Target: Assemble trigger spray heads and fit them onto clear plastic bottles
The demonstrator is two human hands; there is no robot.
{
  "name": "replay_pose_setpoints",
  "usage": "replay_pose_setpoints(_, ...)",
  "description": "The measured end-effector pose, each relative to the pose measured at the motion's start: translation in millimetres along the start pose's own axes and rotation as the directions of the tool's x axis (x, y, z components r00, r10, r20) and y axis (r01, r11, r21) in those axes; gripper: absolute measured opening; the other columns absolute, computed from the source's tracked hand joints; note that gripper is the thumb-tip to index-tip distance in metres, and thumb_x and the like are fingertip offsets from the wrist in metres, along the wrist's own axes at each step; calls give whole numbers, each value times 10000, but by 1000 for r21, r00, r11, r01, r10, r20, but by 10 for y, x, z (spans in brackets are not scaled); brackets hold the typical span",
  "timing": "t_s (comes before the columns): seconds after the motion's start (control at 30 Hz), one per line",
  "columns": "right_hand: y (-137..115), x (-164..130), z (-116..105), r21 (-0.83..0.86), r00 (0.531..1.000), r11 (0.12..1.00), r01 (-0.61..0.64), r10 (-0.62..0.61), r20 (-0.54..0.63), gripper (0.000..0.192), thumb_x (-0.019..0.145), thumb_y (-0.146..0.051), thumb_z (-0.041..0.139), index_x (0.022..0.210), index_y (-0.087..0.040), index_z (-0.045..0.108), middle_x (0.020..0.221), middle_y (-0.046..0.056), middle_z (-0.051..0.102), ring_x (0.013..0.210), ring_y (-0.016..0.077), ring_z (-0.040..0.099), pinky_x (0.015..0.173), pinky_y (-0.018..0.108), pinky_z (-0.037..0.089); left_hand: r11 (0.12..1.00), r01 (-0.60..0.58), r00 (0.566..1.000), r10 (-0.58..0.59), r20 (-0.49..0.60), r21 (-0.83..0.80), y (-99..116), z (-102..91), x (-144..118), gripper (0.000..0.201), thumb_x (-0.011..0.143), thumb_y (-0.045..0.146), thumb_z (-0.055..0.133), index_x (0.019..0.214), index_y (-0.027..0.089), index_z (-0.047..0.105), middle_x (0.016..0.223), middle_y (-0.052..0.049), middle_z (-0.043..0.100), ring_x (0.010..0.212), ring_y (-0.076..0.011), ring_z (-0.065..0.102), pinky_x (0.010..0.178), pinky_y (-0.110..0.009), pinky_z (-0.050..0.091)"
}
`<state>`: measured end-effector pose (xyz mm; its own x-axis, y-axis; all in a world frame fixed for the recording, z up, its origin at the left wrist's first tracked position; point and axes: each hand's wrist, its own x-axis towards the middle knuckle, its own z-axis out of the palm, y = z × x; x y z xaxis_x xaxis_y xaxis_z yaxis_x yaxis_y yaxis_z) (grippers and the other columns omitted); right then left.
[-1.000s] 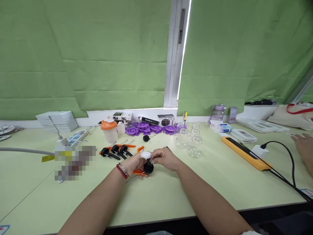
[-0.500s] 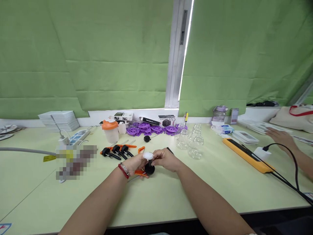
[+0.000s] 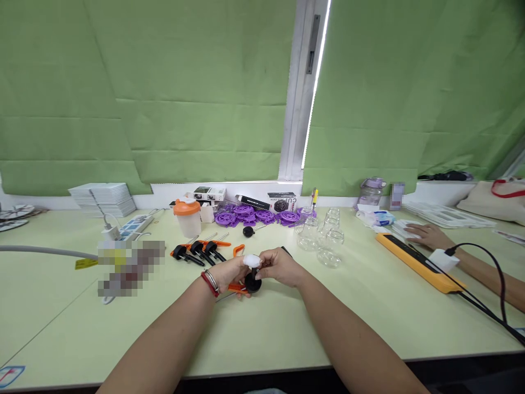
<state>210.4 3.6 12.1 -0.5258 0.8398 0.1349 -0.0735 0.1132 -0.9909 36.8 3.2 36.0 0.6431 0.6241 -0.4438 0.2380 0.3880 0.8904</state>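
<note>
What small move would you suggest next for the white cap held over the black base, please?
Probably press the white cap down: both hands, left and right, pinch it atop the stem, above the black base on the table.

Even, bright daylight; a glaring strip enters between the green blinds point(image 3: 213, 87). Wide-angle distortion bends edges; shadows stay soft.

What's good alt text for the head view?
Two hands, left hand and right hand, hold a small black part with a white cap over a pale green table. Orange clamps, purple wheels and glass jars lie behind.
</note>
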Motion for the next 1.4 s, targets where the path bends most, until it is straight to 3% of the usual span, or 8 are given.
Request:
replay_pose_setpoints(0.5,-1,-11,-18,38,999,998,-47,47,8,295,467,-283,837,658,-131,671,630,-14,609,602,114,534,633,282,447,1000,-11,1000,11,28,-6,-17,-16,2,527,627,488,602,1060,214,477,708,-30,579,515,-204,600,359,-227,358)
replay_pose_setpoints(0.83,46,-4,-18,42,1000,999,12,-12,2,303,489,-270,828,734,-149,696,656,-18,613,607,101,526,617,254,441,1000,1,1000,-1,18,-13,-17,-30,12,583,594,543,613,1044,198,476,743,-42,595,529,-206,602,355,-229,357)
replay_pose_setpoints(1.2,110,15,-31,23,999,999,36,-35,-33,240,498,-262,824,627,-141,662,607,-16,596,546,99,530,562,253,447,1000,-16,999,15,44,8,-33,-55,31,549,635,567,569,1042,211,473,744,-28,597,548,-203,616,352,-209,346)
replay_pose_setpoints(1.4,105,12,-58,9,998,998,54,-55,19,224,544,-307,803,665,-153,696,654,-4,610,555,112,553,586,280,473,1000,-28,997,27,73,13,-24,-54,25,545,626,552,584,1042,216,476,773,-35,617,552,-203,616,355,-204,341)
